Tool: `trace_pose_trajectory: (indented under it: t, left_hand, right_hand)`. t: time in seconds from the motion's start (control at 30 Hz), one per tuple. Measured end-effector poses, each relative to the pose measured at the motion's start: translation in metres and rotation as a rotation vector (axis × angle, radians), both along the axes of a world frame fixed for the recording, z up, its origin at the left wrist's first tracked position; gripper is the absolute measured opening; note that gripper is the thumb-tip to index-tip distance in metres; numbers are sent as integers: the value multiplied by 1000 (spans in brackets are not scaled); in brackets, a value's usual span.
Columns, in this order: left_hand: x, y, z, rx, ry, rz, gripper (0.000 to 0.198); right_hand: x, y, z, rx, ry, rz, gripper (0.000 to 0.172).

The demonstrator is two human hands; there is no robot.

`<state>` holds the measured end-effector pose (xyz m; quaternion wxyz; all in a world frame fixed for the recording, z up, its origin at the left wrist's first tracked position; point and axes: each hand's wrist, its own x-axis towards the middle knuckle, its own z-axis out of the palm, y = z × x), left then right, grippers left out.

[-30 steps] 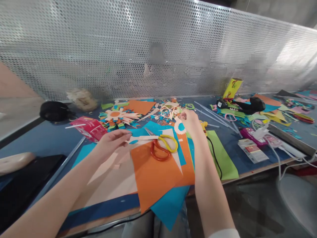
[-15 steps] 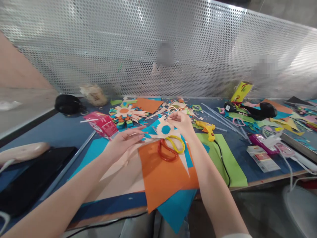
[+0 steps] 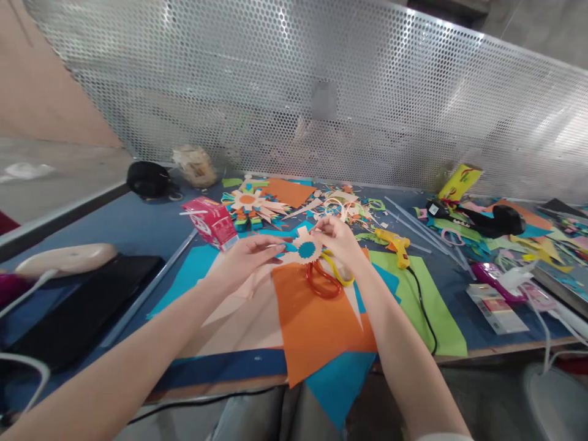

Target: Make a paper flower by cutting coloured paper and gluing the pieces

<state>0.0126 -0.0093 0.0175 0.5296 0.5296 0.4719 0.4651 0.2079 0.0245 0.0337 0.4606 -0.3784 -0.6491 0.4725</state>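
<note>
My right hand pinches the edge of a cream paper cutout with a serrated rim and a blue round middle. Close by on its left, my left hand is closed on a small blue paper piece, whose tip meets or overlaps the cutout. Under the hands lie scissors with red and yellow handles; their blades are hidden. They rest on an orange paper sheet, over cream paper and blue paper. Behind stands a layered paper flower.
A yellow glue gun lies on green paper to the right. At left are a pink carton and a black flat device. Paper scraps cover the back, before a perforated metal screen.
My left hand has brought the blue piece rightward to the cutout. The cutout has turned slightly in my right hand. The whole view has shifted, so things sit further right.
</note>
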Motion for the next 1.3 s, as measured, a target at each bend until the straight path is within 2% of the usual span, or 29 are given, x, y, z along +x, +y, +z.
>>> trace_pose_trajectory:
  t: [0.2,0.37,0.6,0.73,0.93,1.1,1.3]
  left_hand:
    - [-1,-2,0,-40,-65,26,29]
    - [0,-2,2,-55,-87,34,30]
    - [-2,-1,0,-62,-40,38,30]
    - [-3,-2,3,-61,-65,51,29]
    - [-2,-2,5,-71,-127,100,35]
    - [-2,-4,11,-93,-159,94,32]
    - [-8,-2,19,-12,-230,252,38]
  right_hand:
    - [-2,-4,3,-1,-49,7,16]
    - [-4,-4,-1,-22,-49,27,16]
    - [-6,-5,-1,-16,-51,25,15]
    - [-6,-9,1,-109,17,41,24]
    - [-6,-9,-3,-175,71,148,37]
    - [-5,-6,-7,-124,-19,164,27]
    - [-4,-5,-8,-58,-46,78,21]
